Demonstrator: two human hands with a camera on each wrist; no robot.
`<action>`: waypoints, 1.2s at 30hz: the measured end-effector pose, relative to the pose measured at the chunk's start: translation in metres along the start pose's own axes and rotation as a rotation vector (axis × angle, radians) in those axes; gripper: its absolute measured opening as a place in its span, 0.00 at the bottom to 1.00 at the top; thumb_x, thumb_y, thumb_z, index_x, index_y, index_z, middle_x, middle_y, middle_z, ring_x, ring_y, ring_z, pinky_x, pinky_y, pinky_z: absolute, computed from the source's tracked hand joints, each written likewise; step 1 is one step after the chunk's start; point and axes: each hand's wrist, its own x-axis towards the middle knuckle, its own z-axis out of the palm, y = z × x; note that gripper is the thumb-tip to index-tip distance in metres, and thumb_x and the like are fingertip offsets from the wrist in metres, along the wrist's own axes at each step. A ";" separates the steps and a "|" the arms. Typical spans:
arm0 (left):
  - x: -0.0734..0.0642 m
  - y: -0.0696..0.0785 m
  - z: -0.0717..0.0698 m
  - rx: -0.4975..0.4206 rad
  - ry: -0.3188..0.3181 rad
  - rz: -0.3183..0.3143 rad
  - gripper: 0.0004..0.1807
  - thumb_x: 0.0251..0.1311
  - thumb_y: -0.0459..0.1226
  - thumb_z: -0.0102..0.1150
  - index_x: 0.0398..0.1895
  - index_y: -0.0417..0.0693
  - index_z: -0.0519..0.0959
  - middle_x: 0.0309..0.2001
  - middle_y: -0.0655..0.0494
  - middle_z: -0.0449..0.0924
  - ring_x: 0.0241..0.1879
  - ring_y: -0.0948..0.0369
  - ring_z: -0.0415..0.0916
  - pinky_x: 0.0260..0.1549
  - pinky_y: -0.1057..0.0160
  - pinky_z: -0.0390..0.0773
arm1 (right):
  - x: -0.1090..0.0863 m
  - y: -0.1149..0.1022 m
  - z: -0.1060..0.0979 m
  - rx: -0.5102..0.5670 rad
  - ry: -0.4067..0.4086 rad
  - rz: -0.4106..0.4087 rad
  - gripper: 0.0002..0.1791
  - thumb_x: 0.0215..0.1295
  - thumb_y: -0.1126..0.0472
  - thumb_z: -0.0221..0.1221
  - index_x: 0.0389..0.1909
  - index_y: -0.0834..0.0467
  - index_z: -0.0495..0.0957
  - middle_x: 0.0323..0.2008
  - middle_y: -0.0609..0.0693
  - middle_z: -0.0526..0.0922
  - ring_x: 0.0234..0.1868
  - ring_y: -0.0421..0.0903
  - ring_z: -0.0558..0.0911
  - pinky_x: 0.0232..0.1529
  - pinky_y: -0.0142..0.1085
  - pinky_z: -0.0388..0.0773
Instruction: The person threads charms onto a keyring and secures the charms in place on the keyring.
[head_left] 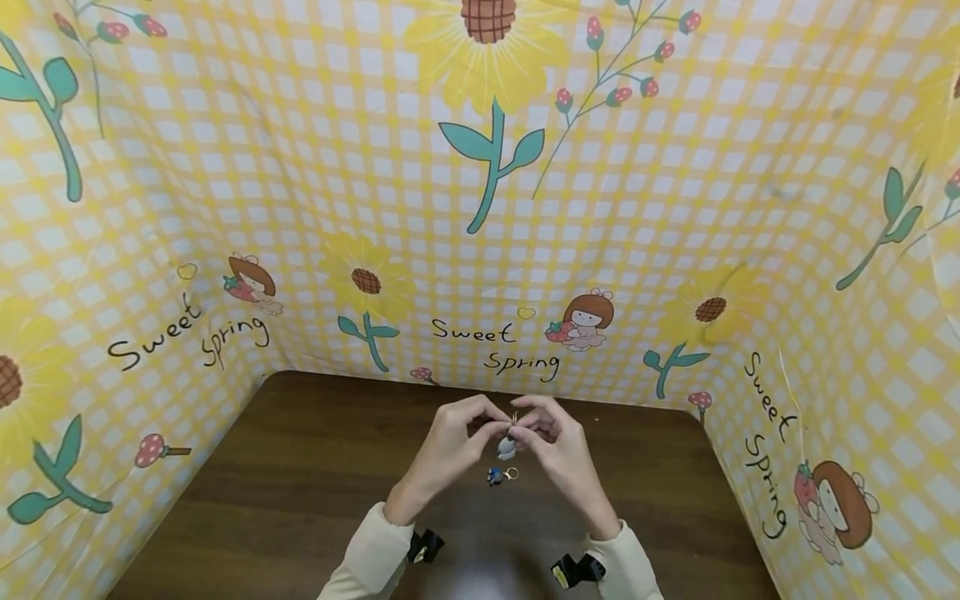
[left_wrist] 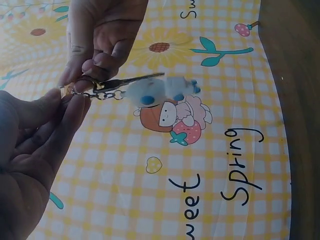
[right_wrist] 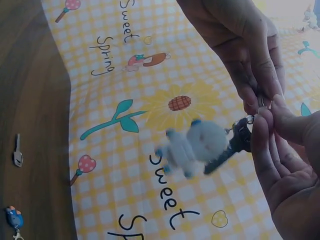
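Both hands meet fingertip to fingertip over the far part of the table. My left hand (head_left: 457, 433) pinches a metal key ring (left_wrist: 85, 82) from one side. From the other side, the thumb and fingers of my right hand (head_left: 558, 442) pinch that same ring. A white figure charm with blue details (right_wrist: 197, 145) hangs from it on a short chain (left_wrist: 107, 95). Beside the charm dangles a dark-headed key (right_wrist: 227, 150). Fingertips hide part of the ring. Nearer on the table lies a blue figure keychain (head_left: 496, 476) with a gold-coloured clasp.
A loose key (right_wrist: 18, 152) lies on the dark wooden table (head_left: 322, 467), apart from the blue keychain. Yellow checked cloth (head_left: 420, 208) printed with flowers stands around the back and both sides of the table.
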 end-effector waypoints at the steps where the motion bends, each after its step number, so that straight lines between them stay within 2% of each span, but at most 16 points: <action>1: 0.000 0.000 0.000 -0.005 -0.001 0.003 0.09 0.63 0.20 0.68 0.36 0.42 0.86 0.35 0.54 0.86 0.30 0.59 0.83 0.30 0.62 0.85 | 0.000 0.000 0.000 -0.009 -0.008 -0.012 0.14 0.70 0.74 0.65 0.55 0.65 0.82 0.35 0.58 0.86 0.31 0.49 0.86 0.35 0.34 0.86; 3: 0.000 0.001 0.000 -0.013 -0.002 0.001 0.09 0.63 0.20 0.68 0.36 0.42 0.86 0.35 0.54 0.86 0.31 0.59 0.83 0.30 0.61 0.85 | 0.000 0.000 -0.002 -0.031 -0.009 -0.037 0.14 0.70 0.72 0.66 0.54 0.63 0.85 0.36 0.57 0.85 0.32 0.46 0.86 0.35 0.33 0.85; 8: 0.001 0.003 0.000 -0.035 -0.007 -0.036 0.08 0.65 0.23 0.68 0.35 0.44 0.86 0.35 0.55 0.86 0.31 0.61 0.84 0.31 0.60 0.86 | 0.000 0.000 -0.005 -0.030 0.033 -0.081 0.06 0.65 0.72 0.70 0.41 0.61 0.87 0.39 0.56 0.80 0.35 0.41 0.84 0.34 0.30 0.82; 11: 0.001 0.004 0.001 -0.040 0.003 -0.061 0.07 0.66 0.24 0.68 0.35 0.45 0.86 0.34 0.57 0.86 0.31 0.61 0.84 0.32 0.61 0.86 | 0.001 -0.001 -0.007 -0.041 0.042 -0.087 0.04 0.65 0.72 0.70 0.37 0.61 0.87 0.38 0.55 0.81 0.34 0.41 0.83 0.34 0.29 0.80; 17: 0.003 0.006 0.001 -0.026 0.031 -0.099 0.07 0.68 0.26 0.67 0.36 0.46 0.85 0.33 0.58 0.85 0.29 0.63 0.80 0.29 0.63 0.82 | 0.002 -0.003 -0.008 -0.055 0.074 -0.029 0.04 0.68 0.71 0.68 0.35 0.60 0.85 0.30 0.53 0.85 0.29 0.42 0.82 0.31 0.30 0.80; 22: -0.001 0.006 0.002 -0.061 0.038 -0.138 0.07 0.68 0.25 0.66 0.37 0.45 0.85 0.33 0.57 0.85 0.29 0.59 0.84 0.31 0.62 0.85 | -0.001 0.000 -0.007 -0.066 0.063 0.001 0.04 0.70 0.73 0.65 0.36 0.62 0.84 0.28 0.54 0.84 0.28 0.47 0.83 0.31 0.32 0.83; 26: -0.002 0.004 0.001 -0.066 0.033 -0.164 0.06 0.68 0.25 0.66 0.37 0.45 0.85 0.33 0.57 0.86 0.29 0.60 0.85 0.32 0.61 0.86 | -0.001 0.001 -0.008 -0.119 0.018 -0.052 0.05 0.69 0.72 0.67 0.40 0.61 0.86 0.30 0.52 0.86 0.29 0.48 0.85 0.32 0.33 0.84; 31: -0.002 0.003 0.000 -0.013 0.018 -0.153 0.07 0.68 0.25 0.67 0.36 0.45 0.84 0.32 0.58 0.85 0.28 0.59 0.82 0.29 0.64 0.83 | 0.002 0.000 -0.010 -0.227 -0.004 -0.176 0.08 0.65 0.72 0.72 0.38 0.56 0.88 0.30 0.47 0.89 0.28 0.39 0.86 0.29 0.32 0.85; 34: -0.002 0.004 0.000 -0.005 0.007 -0.147 0.07 0.68 0.24 0.66 0.36 0.45 0.83 0.32 0.58 0.84 0.28 0.59 0.82 0.29 0.65 0.83 | 0.002 0.000 -0.010 -0.244 0.008 -0.192 0.08 0.63 0.73 0.72 0.35 0.56 0.88 0.28 0.47 0.90 0.25 0.38 0.86 0.26 0.31 0.84; 36: -0.002 0.004 -0.001 -0.014 0.004 -0.143 0.08 0.68 0.24 0.65 0.36 0.45 0.83 0.32 0.58 0.83 0.28 0.59 0.82 0.30 0.64 0.83 | 0.002 -0.002 -0.010 -0.218 0.020 -0.166 0.08 0.62 0.73 0.72 0.34 0.57 0.88 0.27 0.48 0.90 0.24 0.38 0.87 0.25 0.33 0.84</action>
